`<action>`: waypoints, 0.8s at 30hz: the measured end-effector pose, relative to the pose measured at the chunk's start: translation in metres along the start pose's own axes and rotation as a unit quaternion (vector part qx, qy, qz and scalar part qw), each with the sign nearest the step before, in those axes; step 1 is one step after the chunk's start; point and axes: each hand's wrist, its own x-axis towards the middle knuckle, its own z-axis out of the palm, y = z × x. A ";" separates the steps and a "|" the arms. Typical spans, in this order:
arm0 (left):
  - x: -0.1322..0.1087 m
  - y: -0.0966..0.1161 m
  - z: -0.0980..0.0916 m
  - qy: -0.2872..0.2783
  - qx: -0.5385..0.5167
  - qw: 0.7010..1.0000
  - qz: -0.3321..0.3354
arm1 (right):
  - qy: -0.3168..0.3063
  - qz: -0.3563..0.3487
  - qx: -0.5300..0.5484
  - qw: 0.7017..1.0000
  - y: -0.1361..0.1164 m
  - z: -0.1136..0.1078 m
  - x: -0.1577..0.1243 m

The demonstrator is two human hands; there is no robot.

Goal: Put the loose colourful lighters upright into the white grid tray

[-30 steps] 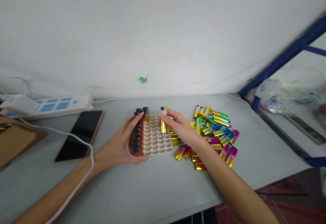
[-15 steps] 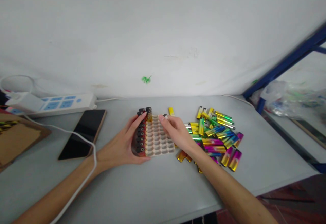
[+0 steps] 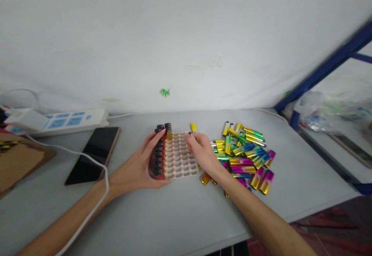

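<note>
A cream tray (image 3: 181, 163) with rows of oval slots lies on the grey table (image 3: 174, 217). Its left column holds upright lighters with black tops (image 3: 158, 157). My left hand (image 3: 139, 166) wraps round the tray's left side and grips it. My right hand (image 3: 202, 153) is closed in a pinch at the tray's far right corner, fingers on a small lighter (image 3: 190, 133) that they mostly hide. A yellow lighter (image 3: 193, 127) sits just behind those fingers. A heap of shiny gold, green and magenta lighters (image 3: 247, 157) lies to the right of my right hand.
A dark phone (image 3: 93, 155) lies left of the tray, with a white cable (image 3: 87, 163) crossing my left forearm. A white power strip (image 3: 58, 121) sits at the wall. A cardboard piece (image 3: 20, 159) is at far left. A blue frame (image 3: 325, 66) borders the right.
My right hand carried an upright gold lighter down to the tray's far right corner and lowered it; the fingers now pinch low at the tray. My left hand kept hold of the tray.
</note>
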 end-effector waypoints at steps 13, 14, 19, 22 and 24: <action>0.002 0.004 -0.002 -0.013 -0.001 1.000 -0.010 | 0.002 -0.156 -0.113 0.981 -0.012 -0.008 0.000; 0.002 0.005 -0.002 -0.013 -0.005 1.000 -0.007 | -0.007 -0.148 -0.136 0.980 -0.013 -0.009 -0.001; 0.002 0.004 -0.001 -0.005 -0.006 1.000 0.000 | -0.028 -0.162 -0.203 0.965 -0.009 -0.006 -0.001; 0.001 0.003 0.000 0.001 0.001 1.000 0.001 | -0.051 -0.178 -0.229 0.956 -0.005 -0.003 0.003; 0.001 0.003 0.000 0.002 0.002 1.000 0.003 | -0.065 -0.180 -0.257 0.947 -0.003 0.000 0.005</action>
